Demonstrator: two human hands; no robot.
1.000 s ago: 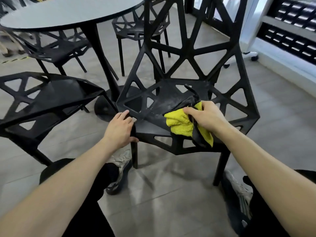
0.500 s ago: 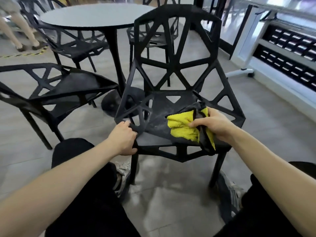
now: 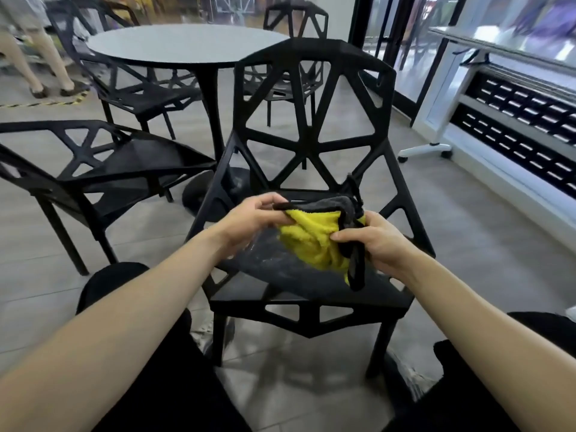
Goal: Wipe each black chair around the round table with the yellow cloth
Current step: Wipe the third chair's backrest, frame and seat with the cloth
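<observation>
A black lattice chair (image 3: 311,145) stands right in front of me, its back toward the round table (image 3: 187,48). Its seat shows pale dusty smears. The yellow cloth (image 3: 314,241), grey on its other side and edged in black, is held above the seat between both hands. My left hand (image 3: 252,216) pinches the cloth's upper left edge. My right hand (image 3: 380,244) grips its right side, where a black strip hangs down. Three more black chairs ring the table: one at the left (image 3: 103,163), one at the far left (image 3: 124,85), one behind the table (image 3: 296,23).
A white wheeled folding table (image 3: 442,120) and a vented white wall unit (image 3: 514,126) stand at the right. A person's legs (image 3: 34,57) show at the far left beside yellow-black floor tape (image 3: 43,102). My knees in black trousers flank the near chair. Grey tiled floor surrounds everything.
My left hand let go of the chair's front left edge and took hold of the cloth. The cloth rose off the seat, held between both hands. The view tilted up.
</observation>
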